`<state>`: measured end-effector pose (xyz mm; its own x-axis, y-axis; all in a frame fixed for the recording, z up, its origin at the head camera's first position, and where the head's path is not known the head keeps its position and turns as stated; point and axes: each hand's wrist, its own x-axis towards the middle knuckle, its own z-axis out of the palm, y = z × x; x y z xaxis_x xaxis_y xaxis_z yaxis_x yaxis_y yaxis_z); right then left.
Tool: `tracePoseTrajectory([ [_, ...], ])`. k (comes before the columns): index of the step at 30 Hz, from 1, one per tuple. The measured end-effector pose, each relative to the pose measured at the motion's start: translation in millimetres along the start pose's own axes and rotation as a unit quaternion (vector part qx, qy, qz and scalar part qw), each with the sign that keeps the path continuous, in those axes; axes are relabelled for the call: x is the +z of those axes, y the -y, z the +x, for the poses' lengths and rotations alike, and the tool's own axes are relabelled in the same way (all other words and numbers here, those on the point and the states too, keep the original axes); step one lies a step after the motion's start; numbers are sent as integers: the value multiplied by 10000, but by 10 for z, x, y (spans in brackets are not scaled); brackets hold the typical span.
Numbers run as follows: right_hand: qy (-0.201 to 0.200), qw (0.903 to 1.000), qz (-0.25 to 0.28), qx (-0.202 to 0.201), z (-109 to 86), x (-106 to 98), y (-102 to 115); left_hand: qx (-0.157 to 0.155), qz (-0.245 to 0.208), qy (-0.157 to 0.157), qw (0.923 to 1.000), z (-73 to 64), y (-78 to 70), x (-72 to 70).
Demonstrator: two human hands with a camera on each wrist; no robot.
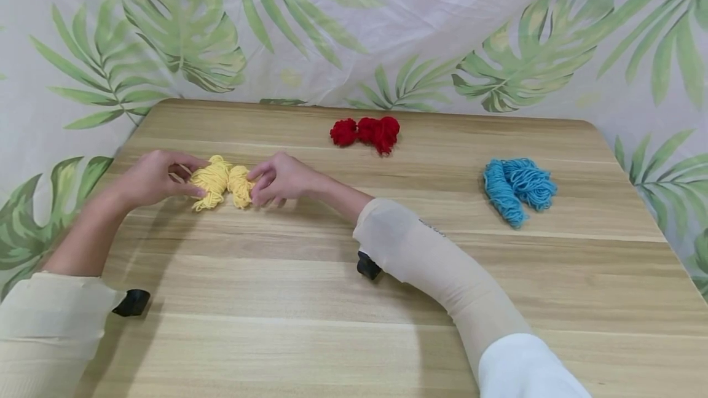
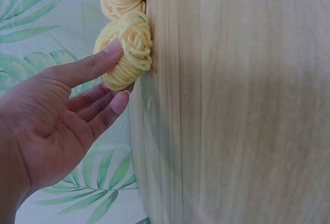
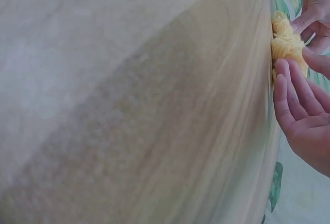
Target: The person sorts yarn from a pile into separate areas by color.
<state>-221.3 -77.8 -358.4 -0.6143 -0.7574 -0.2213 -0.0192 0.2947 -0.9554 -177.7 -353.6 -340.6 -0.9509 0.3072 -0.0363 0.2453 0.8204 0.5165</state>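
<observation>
Two bunched lobes of yellow yarn [image 1: 212, 177] lie side by side at the table's left. My left hand [image 1: 150, 182] grips the left lobe by its outer side. In the left wrist view its thumb presses the front of the yarn [image 2: 133, 46], with the fingertips curving behind and below. From the other side my right hand [image 1: 287, 178] holds the smaller right lobe between thumb and fingers. Both hands meet the yarn [image 3: 286, 48] in the right wrist view, where the right fingers [image 3: 295, 92] bend along its near end.
A red yarn bundle [image 1: 381, 132] sits near the back edge of the wooden table [image 1: 265, 312]. Farther right lies a blue yarn bundle [image 1: 506, 192] in two folded parts. A leaf-patterned cloth [image 1: 420, 17] hangs behind the table.
</observation>
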Motion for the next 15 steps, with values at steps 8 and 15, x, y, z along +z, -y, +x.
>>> tracePoseTrajectory([
  [8, 126, 9998, 122, 96, -32, 19, 25, 25, -28, -11, 10000, -2, -1, -2],
  [15, 105, 9999, -46, 112, -58, -5, 31, -30, 33, 68, 10000, 3, -20, -19],
])
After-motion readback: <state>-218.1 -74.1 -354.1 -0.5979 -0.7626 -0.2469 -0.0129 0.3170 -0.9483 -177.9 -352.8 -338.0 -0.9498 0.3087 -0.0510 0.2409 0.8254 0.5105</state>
